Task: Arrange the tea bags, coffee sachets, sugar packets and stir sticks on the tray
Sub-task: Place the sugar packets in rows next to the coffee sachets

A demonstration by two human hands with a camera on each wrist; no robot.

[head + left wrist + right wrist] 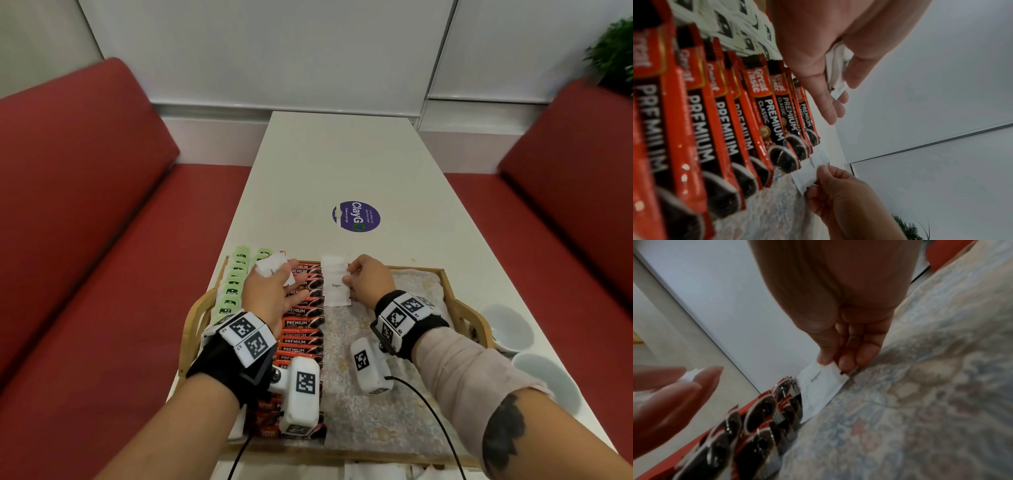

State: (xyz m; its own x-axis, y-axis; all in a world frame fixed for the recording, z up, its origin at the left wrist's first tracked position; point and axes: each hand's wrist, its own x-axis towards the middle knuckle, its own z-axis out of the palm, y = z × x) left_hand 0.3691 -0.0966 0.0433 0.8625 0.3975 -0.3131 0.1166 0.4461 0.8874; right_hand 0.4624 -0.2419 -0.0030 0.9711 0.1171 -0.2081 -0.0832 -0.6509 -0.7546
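1. I see the wooden tray with raised handles (193, 310) on the near end of a long white table (342, 164); a floral patterned cloth (376, 411) covers its floor.
2. At the left side of the tray lies a row of pale green tea bag packets (233, 284), running from near to far.
3. Just right of them is a long row of red and black coffee sachets printed "PREMIUM" (301, 329), overlapping each other like tiles.
4. My right hand (371, 282) pinches the right edge of a white paper sugar packet (336, 286) between thumb and fingertips; the packet lies on the cloth at the far part of the tray, just beside the coffee row (in the right wrist view its left edge touches the sachet ends).
5. My left hand (270, 291) hovers over the far end of the coffee row, and its thumb presses a small bundle of white sugar packets (272, 267) against the fingers, which are rather straight.
6. Right of the tray, on the table, stand two pale grey round bowls (510, 329).
7. A round purple sticker (356, 216) is on the table, farther away.
8. Red upholstered benches (85, 205) stand at both sides.
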